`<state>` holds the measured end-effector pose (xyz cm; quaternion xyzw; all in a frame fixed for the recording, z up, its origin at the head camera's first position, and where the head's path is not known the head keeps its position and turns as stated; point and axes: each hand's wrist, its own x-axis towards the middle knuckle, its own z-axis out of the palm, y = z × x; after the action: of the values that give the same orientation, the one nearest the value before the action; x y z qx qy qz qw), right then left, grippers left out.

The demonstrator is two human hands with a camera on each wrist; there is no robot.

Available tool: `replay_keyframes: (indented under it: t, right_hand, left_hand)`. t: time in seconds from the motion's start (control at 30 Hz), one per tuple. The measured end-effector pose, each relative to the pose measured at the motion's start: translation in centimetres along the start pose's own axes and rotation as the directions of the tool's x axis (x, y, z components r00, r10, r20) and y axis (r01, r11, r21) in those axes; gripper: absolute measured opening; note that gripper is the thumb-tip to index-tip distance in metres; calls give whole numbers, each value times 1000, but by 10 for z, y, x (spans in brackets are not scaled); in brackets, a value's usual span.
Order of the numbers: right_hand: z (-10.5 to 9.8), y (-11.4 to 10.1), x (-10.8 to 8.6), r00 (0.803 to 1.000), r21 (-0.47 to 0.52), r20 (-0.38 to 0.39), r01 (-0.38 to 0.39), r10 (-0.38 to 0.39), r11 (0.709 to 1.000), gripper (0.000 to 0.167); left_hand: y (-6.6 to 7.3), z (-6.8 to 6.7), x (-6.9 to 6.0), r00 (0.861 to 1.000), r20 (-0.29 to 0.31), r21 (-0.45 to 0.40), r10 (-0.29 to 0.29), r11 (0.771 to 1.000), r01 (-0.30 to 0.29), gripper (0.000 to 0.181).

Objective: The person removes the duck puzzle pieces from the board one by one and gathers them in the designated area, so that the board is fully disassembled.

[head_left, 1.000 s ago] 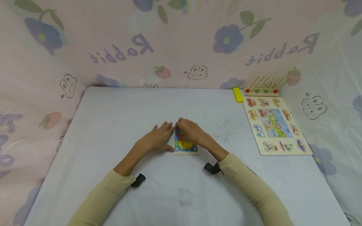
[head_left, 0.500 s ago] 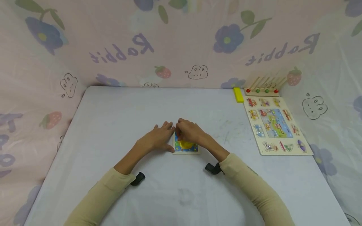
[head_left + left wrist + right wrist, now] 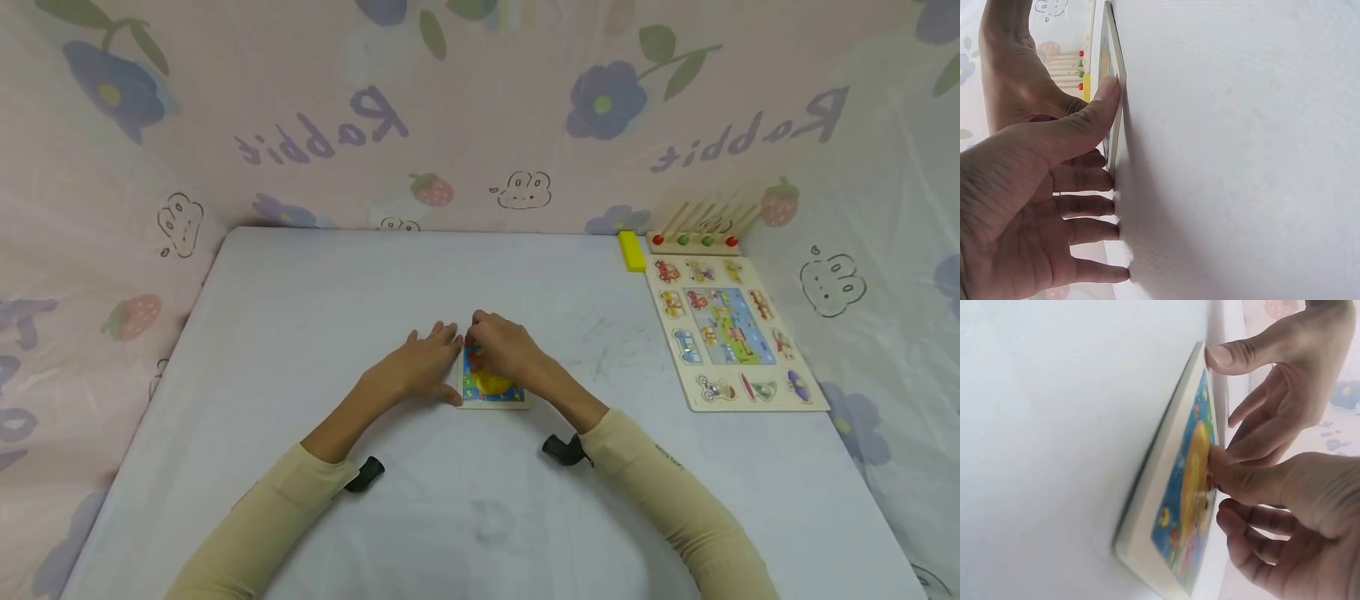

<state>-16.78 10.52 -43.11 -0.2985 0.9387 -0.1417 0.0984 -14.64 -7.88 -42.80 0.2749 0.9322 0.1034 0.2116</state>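
A small picture puzzle board (image 3: 492, 403) with a cream border, a blue background and a yellow figure lies flat on the table. Beside its left edge my left hand (image 3: 420, 367) is spread out. In the left wrist view its thumb (image 3: 1107, 89) touches the board's edge, and the straight fingers (image 3: 1090, 231) reach down to the table. My right hand (image 3: 507, 350) is over the upper part of the board. Its thumb (image 3: 1229, 475) rests on the picture, with the other fingers curled close by. Whether it pinches a piece is hidden.
At the right lies a larger wooden puzzle board (image 3: 693, 392) with vehicle pictures. Behind it stands a wooden rack (image 3: 690, 248) with sticks and red and green beads, next to a yellow block (image 3: 632, 252). Patterned cloth (image 3: 480, 125) walls off the back and sides.
Both hands hold almost the same place over the puzzle board. The right fingers shift only slightly at its upper left; nothing else has visibly moved.
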Motion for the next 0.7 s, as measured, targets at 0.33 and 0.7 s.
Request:
replay_keyframes:
  t: [0.33, 0.7]
  right_hand:
    - [-4, -8, -5, 997, 16, 42, -65, 64, 998, 26]
    - [0, -7, 3, 994, 106, 2, -108, 108, 988, 29]
  left_hand:
    - [-1, -1, 0, 1000, 14, 15, -23, 1000, 22, 102]
    - [0, -4, 2, 999, 41, 3, -15, 1000, 15, 104]
